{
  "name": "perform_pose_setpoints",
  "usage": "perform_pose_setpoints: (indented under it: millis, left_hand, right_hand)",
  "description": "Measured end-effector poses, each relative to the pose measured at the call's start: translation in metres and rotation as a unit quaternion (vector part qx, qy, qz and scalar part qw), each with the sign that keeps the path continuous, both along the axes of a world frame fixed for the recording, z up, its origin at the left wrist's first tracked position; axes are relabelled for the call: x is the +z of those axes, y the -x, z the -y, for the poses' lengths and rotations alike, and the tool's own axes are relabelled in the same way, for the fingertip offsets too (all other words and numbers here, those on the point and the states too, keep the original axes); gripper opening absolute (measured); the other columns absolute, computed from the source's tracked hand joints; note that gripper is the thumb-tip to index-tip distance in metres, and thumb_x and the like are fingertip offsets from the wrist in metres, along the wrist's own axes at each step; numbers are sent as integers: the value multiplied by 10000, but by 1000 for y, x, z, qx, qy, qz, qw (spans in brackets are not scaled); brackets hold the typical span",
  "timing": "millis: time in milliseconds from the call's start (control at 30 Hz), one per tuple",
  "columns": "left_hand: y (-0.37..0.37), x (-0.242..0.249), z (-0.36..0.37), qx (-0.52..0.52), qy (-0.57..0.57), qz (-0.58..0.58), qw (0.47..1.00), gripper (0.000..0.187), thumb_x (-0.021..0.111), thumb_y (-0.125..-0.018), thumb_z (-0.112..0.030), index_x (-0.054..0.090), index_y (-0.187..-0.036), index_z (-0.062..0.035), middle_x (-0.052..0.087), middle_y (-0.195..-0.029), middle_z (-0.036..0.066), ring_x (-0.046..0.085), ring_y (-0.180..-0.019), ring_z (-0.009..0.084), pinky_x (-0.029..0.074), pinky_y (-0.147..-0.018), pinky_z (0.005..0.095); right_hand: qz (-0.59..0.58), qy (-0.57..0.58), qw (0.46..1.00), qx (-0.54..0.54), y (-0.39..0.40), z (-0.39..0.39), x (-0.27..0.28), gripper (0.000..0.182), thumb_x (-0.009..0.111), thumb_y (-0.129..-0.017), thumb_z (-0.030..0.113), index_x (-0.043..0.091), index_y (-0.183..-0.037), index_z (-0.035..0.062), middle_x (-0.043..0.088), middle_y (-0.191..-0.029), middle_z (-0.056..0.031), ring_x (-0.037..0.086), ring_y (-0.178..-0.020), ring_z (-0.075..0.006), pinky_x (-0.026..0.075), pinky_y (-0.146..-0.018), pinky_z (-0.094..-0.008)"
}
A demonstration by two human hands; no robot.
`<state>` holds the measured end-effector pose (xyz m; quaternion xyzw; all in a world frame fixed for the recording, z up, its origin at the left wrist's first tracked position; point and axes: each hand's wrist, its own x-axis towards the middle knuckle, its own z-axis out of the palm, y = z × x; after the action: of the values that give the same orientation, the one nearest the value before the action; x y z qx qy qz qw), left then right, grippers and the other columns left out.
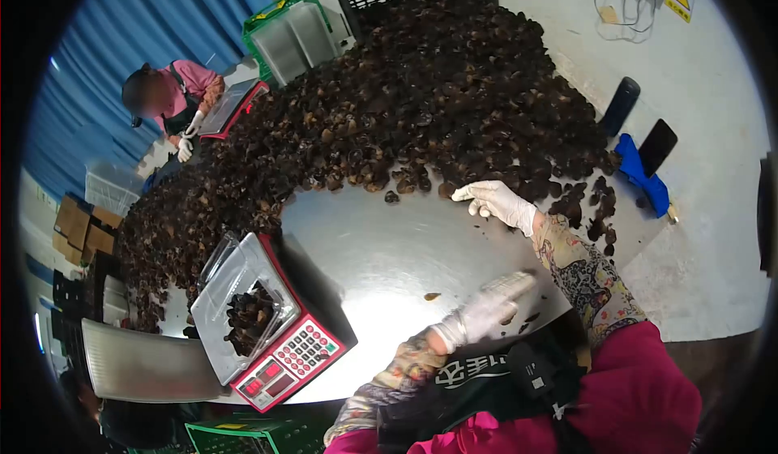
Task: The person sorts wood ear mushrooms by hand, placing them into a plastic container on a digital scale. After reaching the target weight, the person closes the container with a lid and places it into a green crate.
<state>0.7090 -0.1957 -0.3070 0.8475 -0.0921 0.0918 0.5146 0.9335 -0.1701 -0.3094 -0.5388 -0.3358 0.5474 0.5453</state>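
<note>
Pile [454,89] of dark brown, mushroom-like pieces covers the far half of the metal table [356,227], running from the left side round to the wall. Right hand [498,204], white-gloved, is at the pile's near edge, fingers loosely bent and fingertips right by the end pieces (can't tell if it's pinching one). Left hand [486,310], also gloved, is low over the near side of the table; fingers look stretched out but blurred, so can't tell its grip either. Few small bits lie just beside it, plus one loose brown piece [432,297] farther left. Red scale [300,349] sits tilted in view at left, with a clear tray [285,314] holding a clump of dark pieces [249,318]. Black phone [657,147] is by a blue item [640,177] at right. Co-worker in pink [193,77] sits across, at a second red scale [233,112].
</note>
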Motion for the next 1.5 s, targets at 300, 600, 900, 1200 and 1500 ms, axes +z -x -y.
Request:
perform_pose_setpoints:
  millis: [300,600,900,1200,1500]
  left_hand:
    - [-13,-36,-78,193,-296,-46,934,531,440,-953,-344,401,-1377,-27,373,-1441,181,309,-1364,316,207,-1140,419]
    - [-50,-27,-37,37,-69,-72,994,501,401,-968,-333,439,-1350,-12,403,-1428,168,338,-1348,316,226,-1129,405]
    - [110,-11,-27,369,-315,-179,856,712,520,-903,-390,271,-1435,12,233,-1505,227,192,-1412,346,104,-1142,485]
    - [-10,-37,64,11,-160,-143,977,793,605,-849,-331,216,-1456,0,243,-1493,231,222,-1401,350,160,-1147,460]
    - [30,15,22,315,-194,2,929,588,404,-944,-432,421,-1383,-43,373,-1444,196,290,-1371,380,137,-1142,488]
  right_hand:
    - [-27,-75,996,-36,-3,73,40,302,539,-955,223,612,-1148,4,642,-1087,-71,575,-807,-95,451,-640,-196]
    - [-110,-129,984,-62,-14,121,35,302,509,-958,170,576,-1164,-40,629,-1105,-114,590,-831,-121,456,-644,-221]
    - [16,-62,980,-187,-18,186,43,317,449,-977,206,617,-1088,-39,624,-1013,-80,511,-793,-100,413,-657,-211]
    - [11,-119,979,-168,4,164,43,295,445,-984,191,636,-1062,-20,635,-1017,-66,530,-805,-91,418,-682,-213]
    - [368,-86,909,-177,3,151,26,196,605,-894,92,663,-1075,40,637,-973,-77,610,-882,-188,483,-795,-270]
